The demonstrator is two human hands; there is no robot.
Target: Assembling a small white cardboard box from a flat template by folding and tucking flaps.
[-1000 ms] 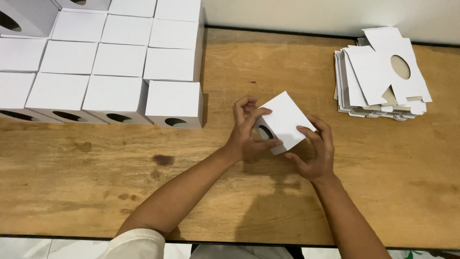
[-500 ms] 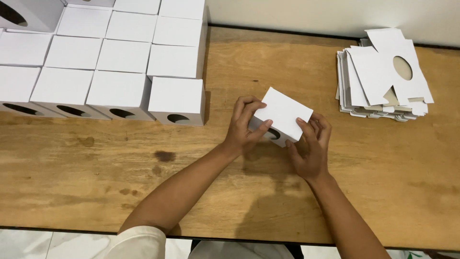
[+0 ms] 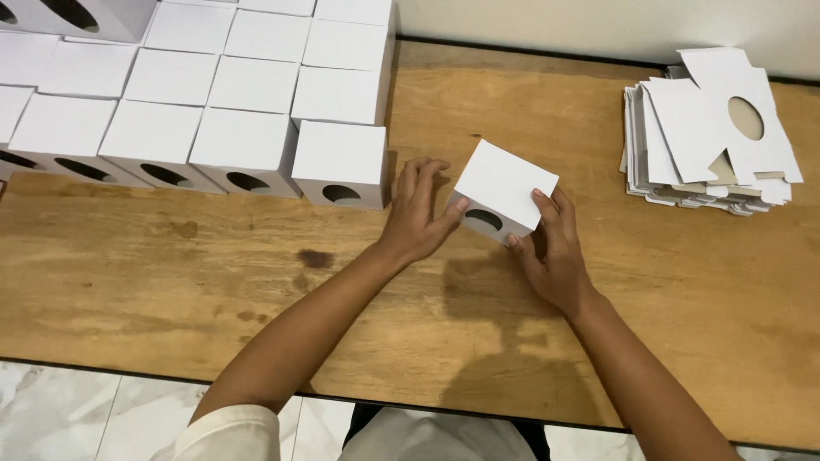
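- Head view: one white folded box (image 3: 502, 189) sits tilted on the wooden table (image 3: 256, 282), near the middle, held between two hands.
- Left hand (image 3: 416, 218): fingers closed against the box's left side, thumb at the edge of the oval cut-out on its near face.
- Right hand (image 3: 555, 252): fingers wrapped around the box's right corner, thumb pressed on its top panel.
- Box interior: only darkness shows through the cut-out; contents cannot be told.
- Far left: block of finished white boxes (image 3: 248, 102), set touching in rows. About fifteen are at least partly visible; the block runs out of view, so the full count cannot be told. Near-row boxes show oval holes on their near faces.
- Nearest finished box (image 3: 342, 162) stands just left of the left hand, apart from the held box.
- Far right: one stack of flat white box blanks (image 3: 692, 137), each with an oval cut-out; number of sheets cannot be counted.
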